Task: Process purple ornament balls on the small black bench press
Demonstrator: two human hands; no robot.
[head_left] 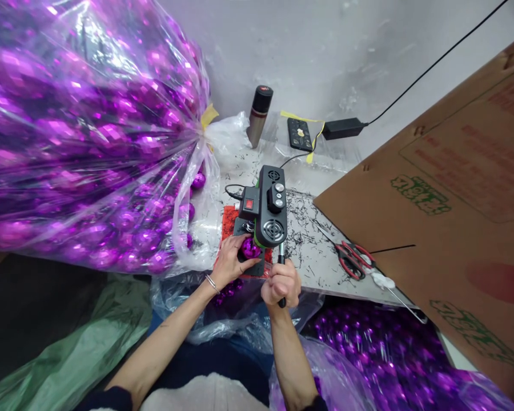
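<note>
A shiny purple ball sits at the front end of a black machine that has a red switch and round vents. My left hand holds this ball between thumb and fingers, and a bracelet circles that wrist. Closed in a fist, my right hand grips a black handle at the machine's front right. Red cloth lies under the machine. Short black bits are scattered around it on the white table.
A big clear bag of purple balls fills the left. Behind stand a flask, a phone and a power adapter. Red-handled scissors lie beside a large cardboard box. More purple balls are below the front edge.
</note>
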